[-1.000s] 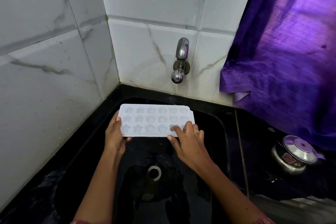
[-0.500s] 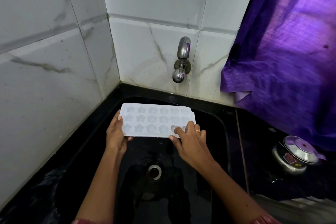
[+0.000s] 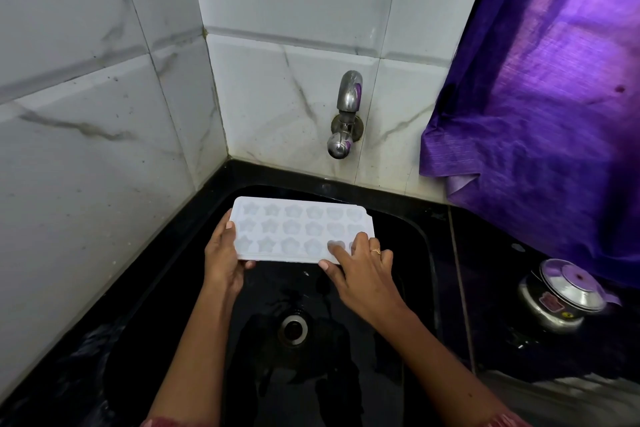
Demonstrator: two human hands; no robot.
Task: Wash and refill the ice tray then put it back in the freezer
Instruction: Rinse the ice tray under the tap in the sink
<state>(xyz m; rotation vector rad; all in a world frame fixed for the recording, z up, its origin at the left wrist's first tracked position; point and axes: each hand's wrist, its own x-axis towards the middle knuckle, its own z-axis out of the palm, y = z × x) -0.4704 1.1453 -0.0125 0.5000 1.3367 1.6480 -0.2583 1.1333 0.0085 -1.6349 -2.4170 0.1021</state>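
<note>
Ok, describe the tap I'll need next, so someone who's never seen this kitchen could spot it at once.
Find the white marble-veined tiled wall behind the black sink. The tap juts from it above the sink's back edge, left of the purple curtain. It is the only shiny metal fitting on the wall.

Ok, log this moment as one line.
ice tray: over sink | left hand: grips left end | right hand: holds right end | tap: no water

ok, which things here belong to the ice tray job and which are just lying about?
In the job: ice tray, left hand and right hand holding its ends, tap (not running), black sink, drain.
Lying about: steel lidded pot, purple curtain.
</note>
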